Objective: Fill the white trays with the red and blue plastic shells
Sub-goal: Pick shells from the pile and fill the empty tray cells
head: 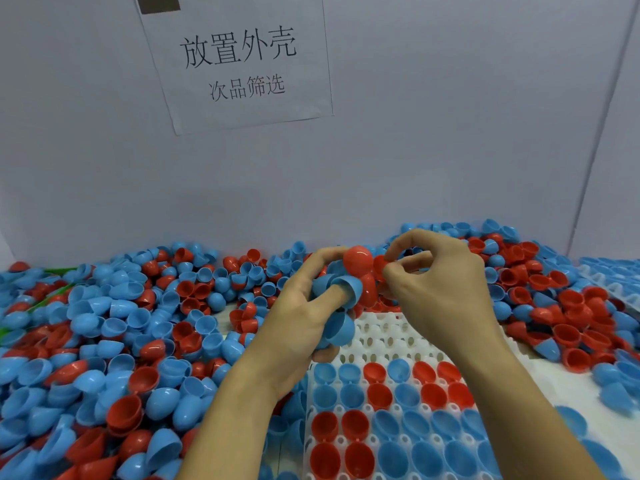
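Clutching a bunch of shells (341,292) in our left hand (298,320), our right hand (440,292) pinches a red shell (380,266) above the half-filled white tray (388,336).

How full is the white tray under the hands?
Partly full. The white tray has red and blue shells seated in its near rows, while the far rows by the left hand and right hand show empty holes.

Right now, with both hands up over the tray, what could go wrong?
1. The left hand grips a crowded bunch of shells; one may slip out as the right hand pinches a red shell.
2. A dropped shell could knock the seated ones in the tray.
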`<state>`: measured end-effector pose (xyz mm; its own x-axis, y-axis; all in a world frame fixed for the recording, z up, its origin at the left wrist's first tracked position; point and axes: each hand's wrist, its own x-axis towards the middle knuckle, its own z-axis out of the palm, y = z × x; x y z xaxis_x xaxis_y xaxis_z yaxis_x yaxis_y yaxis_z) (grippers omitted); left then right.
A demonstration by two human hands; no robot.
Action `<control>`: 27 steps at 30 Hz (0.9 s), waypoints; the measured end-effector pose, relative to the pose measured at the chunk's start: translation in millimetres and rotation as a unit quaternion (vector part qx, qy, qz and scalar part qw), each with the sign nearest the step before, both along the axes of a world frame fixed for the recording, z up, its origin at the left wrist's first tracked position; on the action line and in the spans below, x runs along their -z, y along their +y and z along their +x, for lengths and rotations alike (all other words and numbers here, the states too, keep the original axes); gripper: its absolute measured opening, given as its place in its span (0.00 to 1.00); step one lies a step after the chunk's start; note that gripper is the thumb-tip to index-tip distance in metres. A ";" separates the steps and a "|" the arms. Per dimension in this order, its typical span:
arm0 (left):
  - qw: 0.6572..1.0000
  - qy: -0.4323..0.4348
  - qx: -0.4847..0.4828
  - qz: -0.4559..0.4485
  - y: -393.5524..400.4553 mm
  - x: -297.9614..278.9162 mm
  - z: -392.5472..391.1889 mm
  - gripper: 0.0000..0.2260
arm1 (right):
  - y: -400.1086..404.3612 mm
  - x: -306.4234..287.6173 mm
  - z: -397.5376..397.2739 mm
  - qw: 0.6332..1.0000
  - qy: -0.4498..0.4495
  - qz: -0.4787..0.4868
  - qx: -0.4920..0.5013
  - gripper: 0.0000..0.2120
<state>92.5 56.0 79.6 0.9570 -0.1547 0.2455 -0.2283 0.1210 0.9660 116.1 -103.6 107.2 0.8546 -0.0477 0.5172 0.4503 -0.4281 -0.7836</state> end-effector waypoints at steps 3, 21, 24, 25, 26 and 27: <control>1.000 0.003 -0.018 -0.001 1.2 0.9 1.4 0.08 | 1.3 1.1 0.9 0.999 -0.021 -0.031 0.016 0.16; 0.993 0.055 -0.100 0.007 0.8 2.7 3.5 0.08 | 10.9 5.0 -0.4 0.998 0.043 0.027 -0.031 0.17; 0.993 0.060 -0.100 0.011 0.3 1.1 1.7 0.07 | 10.7 5.6 0.4 0.998 0.037 0.028 -0.037 0.17; 0.993 0.060 -0.099 0.007 -0.4 0.5 1.5 0.07 | 10.3 6.4 1.3 0.998 0.041 0.025 -0.043 0.16; 0.993 0.059 -0.098 0.002 -1.0 -0.1 1.4 0.07 | 10.0 7.2 1.7 0.997 0.048 0.023 -0.050 0.15; 0.994 0.057 -0.098 -0.001 -1.7 -0.6 1.4 0.08 | 9.8 8.1 1.7 0.997 0.057 0.017 -0.057 0.13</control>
